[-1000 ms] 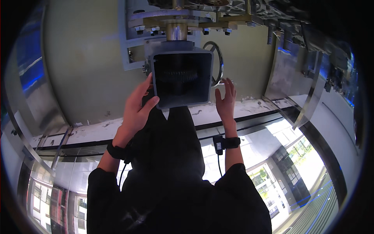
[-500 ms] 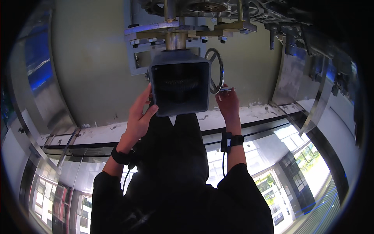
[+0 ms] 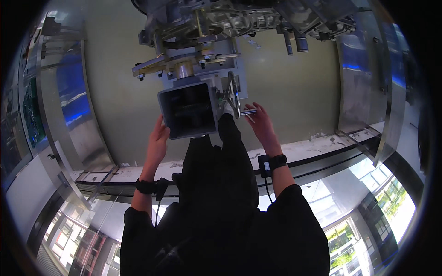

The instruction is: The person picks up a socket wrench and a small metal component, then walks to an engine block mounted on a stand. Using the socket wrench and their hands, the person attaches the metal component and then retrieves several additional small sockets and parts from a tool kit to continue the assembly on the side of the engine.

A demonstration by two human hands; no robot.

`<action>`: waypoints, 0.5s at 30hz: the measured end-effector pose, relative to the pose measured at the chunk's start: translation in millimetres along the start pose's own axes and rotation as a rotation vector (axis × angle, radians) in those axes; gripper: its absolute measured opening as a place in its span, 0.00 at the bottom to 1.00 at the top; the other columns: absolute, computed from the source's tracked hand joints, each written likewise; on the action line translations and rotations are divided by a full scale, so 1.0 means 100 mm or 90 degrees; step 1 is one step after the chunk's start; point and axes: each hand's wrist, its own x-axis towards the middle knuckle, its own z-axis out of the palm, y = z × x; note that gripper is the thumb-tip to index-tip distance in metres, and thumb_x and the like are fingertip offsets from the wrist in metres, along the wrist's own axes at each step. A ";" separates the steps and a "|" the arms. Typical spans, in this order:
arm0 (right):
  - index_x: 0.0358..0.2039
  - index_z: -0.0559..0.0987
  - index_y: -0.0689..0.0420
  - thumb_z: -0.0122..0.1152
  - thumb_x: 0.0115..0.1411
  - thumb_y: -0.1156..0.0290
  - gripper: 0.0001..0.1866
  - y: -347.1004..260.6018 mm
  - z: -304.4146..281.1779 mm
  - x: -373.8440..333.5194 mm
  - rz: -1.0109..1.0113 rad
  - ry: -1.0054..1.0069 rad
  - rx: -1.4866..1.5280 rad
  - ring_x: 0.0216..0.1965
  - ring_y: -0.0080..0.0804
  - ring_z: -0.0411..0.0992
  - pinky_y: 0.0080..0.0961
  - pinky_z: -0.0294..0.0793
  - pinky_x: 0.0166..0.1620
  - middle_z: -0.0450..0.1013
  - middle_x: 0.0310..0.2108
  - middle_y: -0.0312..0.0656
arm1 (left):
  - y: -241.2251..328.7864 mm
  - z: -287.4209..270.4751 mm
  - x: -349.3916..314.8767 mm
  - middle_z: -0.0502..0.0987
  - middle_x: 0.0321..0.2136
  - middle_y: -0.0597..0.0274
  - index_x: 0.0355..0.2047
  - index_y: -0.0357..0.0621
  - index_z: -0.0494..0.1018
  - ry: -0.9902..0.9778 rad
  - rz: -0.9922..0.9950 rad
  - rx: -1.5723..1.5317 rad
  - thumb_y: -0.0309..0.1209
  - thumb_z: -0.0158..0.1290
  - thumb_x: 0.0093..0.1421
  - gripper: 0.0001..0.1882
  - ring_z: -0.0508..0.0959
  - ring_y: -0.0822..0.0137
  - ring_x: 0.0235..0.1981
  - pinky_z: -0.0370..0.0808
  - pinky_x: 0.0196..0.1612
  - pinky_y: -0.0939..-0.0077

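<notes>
A grey square box-shaped housing [image 3: 212,110] with a dark open top stands in front of me, slightly left of the middle. Against its left wall rests my left hand [image 3: 158,140], fingers extended along the side and partly hidden by it. To the housing's right is a metal handwheel [image 3: 234,94], seen nearly edge-on. Its short crank handle [image 3: 249,112] sticks out to the right, and the fingers of my right hand [image 3: 262,125] are closed loosely round its end. A brass-coloured shaft [image 3: 184,69] joins the housing to a bolted bracket [image 3: 159,63].
A large metal engine or gearbox casting [image 3: 248,23] hangs over the far side, with two dark posts [image 3: 301,42] pointing down. Shiny metal panels [image 3: 69,101] stand at left and right. My legs [image 3: 212,170] are close to the housing, one foot under the handwheel.
The view has shifted, so the housing and wheel sit further left and the casting shows more. The wheel has turned edge-on, with its handle and my right hand still at its lower right.
</notes>
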 end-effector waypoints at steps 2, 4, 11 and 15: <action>0.55 0.70 0.58 0.44 0.73 0.60 0.18 -0.03 -0.03 0.07 -0.026 -0.022 -0.116 0.53 0.33 0.73 0.30 0.72 0.53 0.73 0.54 0.45 | 0.00 0.03 0.02 0.77 0.42 0.59 0.70 0.48 0.55 0.023 -0.017 0.037 0.26 0.44 0.69 0.29 0.73 0.73 0.41 0.70 0.47 0.75; 0.54 0.71 0.57 0.45 0.73 0.59 0.17 -0.04 -0.07 0.10 -0.029 -0.012 -0.272 0.47 0.31 0.77 0.27 0.75 0.48 0.76 0.48 0.44 | -0.02 0.05 0.02 0.76 0.40 0.61 0.70 0.49 0.55 0.069 -0.059 0.130 0.26 0.44 0.70 0.29 0.72 0.75 0.38 0.70 0.45 0.77; 0.49 0.74 0.56 0.55 0.68 0.63 0.13 -0.09 -0.15 0.07 -0.223 0.058 -0.626 0.33 0.30 0.78 0.26 0.75 0.36 0.77 0.36 0.44 | 0.02 0.12 0.03 0.75 0.35 0.66 0.70 0.51 0.56 0.100 -0.059 0.093 0.25 0.42 0.70 0.28 0.69 0.77 0.34 0.69 0.40 0.78; 0.48 0.76 0.58 0.58 0.66 0.65 0.14 -0.07 -0.14 0.05 -0.293 0.026 -0.603 0.31 0.33 0.79 0.27 0.76 0.36 0.77 0.33 0.46 | 0.13 0.13 0.01 0.75 0.36 0.66 0.70 0.51 0.57 0.103 -0.094 0.056 0.25 0.43 0.70 0.28 0.69 0.77 0.34 0.69 0.40 0.78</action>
